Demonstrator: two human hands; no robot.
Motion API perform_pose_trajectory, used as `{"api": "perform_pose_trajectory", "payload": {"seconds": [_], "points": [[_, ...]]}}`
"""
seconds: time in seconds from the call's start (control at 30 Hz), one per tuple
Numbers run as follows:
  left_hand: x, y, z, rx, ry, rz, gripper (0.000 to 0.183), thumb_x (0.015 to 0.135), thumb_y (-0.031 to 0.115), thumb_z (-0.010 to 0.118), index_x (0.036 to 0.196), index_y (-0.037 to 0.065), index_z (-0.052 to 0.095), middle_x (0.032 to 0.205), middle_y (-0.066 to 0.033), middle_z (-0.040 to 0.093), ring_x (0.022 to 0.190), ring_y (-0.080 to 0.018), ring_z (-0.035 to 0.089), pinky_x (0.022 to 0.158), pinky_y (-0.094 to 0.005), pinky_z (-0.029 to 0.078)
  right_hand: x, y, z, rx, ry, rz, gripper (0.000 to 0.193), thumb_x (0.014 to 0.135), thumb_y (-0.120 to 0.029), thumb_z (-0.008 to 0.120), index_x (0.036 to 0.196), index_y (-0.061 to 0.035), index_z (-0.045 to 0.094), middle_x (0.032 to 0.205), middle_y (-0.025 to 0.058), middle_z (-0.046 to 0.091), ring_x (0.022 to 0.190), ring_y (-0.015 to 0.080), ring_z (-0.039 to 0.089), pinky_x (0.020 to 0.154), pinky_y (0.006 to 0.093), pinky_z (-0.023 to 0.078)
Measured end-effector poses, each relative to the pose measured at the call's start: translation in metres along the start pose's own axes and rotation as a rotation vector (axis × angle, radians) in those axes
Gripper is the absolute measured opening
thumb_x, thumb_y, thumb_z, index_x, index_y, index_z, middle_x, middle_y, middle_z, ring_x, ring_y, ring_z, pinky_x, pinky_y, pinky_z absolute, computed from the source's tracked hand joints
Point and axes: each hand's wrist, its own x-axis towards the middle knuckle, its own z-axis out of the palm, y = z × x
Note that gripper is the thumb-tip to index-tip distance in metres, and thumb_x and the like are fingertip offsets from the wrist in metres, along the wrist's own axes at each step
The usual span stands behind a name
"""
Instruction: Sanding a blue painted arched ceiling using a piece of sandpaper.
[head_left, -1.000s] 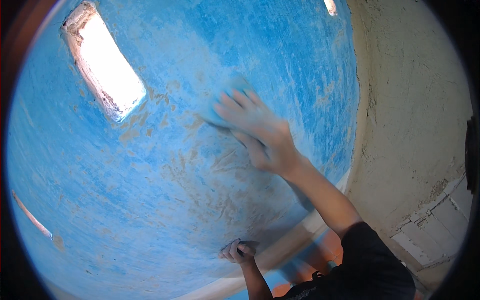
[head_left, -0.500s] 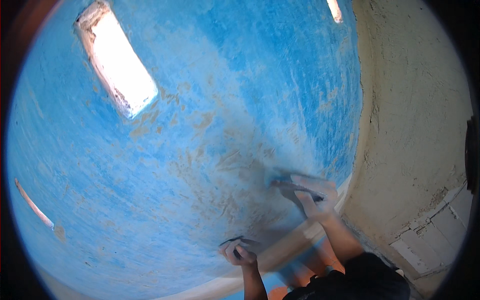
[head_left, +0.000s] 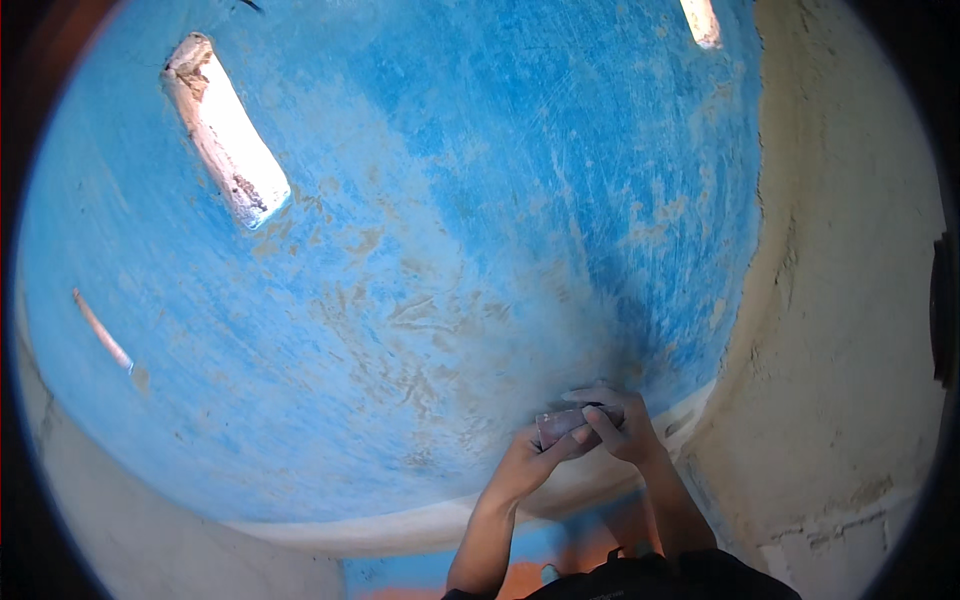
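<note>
In front of the lower part of a blue wall (head_left: 480, 180), my two hands are together at a small, flat, brownish-purple piece of sandpaper (head_left: 560, 427). My left hand (head_left: 527, 462) grips its near left edge, thumb on top. From the other side my right hand (head_left: 630, 430) pinches the right end, its thumb pressed on the face and its fingers stretched behind. A dark edge shows behind the piece; whether that is a second layer I cannot tell. Grey-brown patches (head_left: 420, 315) mark the paint above and left of my hands.
A bright slot opening (head_left: 235, 140) cuts the wall at upper left, with a narrower one (head_left: 103, 332) farther left and another (head_left: 702, 22) at top right. A rough beige wall (head_left: 840, 300) adjoins on the right. A pale ledge (head_left: 400, 530) runs along the blue wall's foot.
My hands were apart, each with a thin flat piece at the wall. The left has moved right and up, the right slightly down, and they now meet at the sandpaper. The view has shifted.
</note>
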Motion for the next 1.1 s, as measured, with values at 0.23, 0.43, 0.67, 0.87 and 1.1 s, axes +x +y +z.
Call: {"api": "perform_pose_trajectory", "payload": {"seconds": [0.23,0.43,0.67,0.87,1.1], "points": [[0.011,0.134,0.025,0.888,0.540,0.571,0.028,0.091,0.010,0.058,0.117,0.001,0.063,0.108,-0.0135,0.068,0.085,-0.0194,0.067,0.080,-0.0304,0.051,-0.017,0.037,-0.050,-0.377,0.394,-0.188,0.044,0.094,-0.022,0.054,0.131,0.0011,0.047,0.126,0.0209,0.049,0.116,0.0323,0.049,0.096,0.0414,0.038],[0.070,0.268,0.004,1.319,0.868,1.591,0.032,0.091,-0.011,0.044,0.117,-0.005,0.061,0.113,-0.0145,0.066,0.106,-0.0226,0.063,0.090,-0.0313,0.048,-0.025,0.092,-0.077,-0.721,0.691,-0.074,0.077,0.093,-0.032,0.057,0.147,0.0004,0.014,0.150,0.0276,0.007,0.139,0.0421,0.011,0.109,0.0525,0.018],[0.126,0.231,0.000,1.760,1.015,1.229,0.047,0.095,0.023,0.046,0.136,-0.002,0.044,0.142,-0.0232,0.040,0.133,-0.0410,0.036,0.108,-0.0494,0.029,-0.014,0.135,-0.077,-0.676,0.682,0.090,0.091,0.093,-0.057,0.040,0.148,-0.0031,-0.008,0.152,0.0272,-0.014,0.141,0.0433,-0.011,0.109,0.0593,0.001],[0.103,0.090,0.015,1.682,0.968,0.965,0.051,0.089,0.017,0.055,0.134,-0.005,0.046,0.139,-0.0263,0.043,0.128,-0.0415,0.043,0.103,-0.0501,0.035,-0.015,0.124,-0.079,-0.588,0.643,0.177,0.090,0.094,-0.050,0.042,0.147,0.0018,-0.009,0.150,0.0317,-0.014,0.138,0.0500,-0.010,0.108,0.0620,-0.002],[0.132,0.191,0.012,1.653,1.138,1.171,0.045,0.095,0.020,0.045,0.132,-0.005,0.048,0.139,-0.0250,0.043,0.129,-0.0399,0.042,0.106,-0.0488,0.032,-0.019,0.137,-0.082,-0.665,0.626,0.133,0.095,0.091,-0.065,0.033,0.148,-0.0019,-0.009,0.150,0.0294,-0.016,0.140,0.0450,-0.014,0.109,0.0597,-0.002]]}}
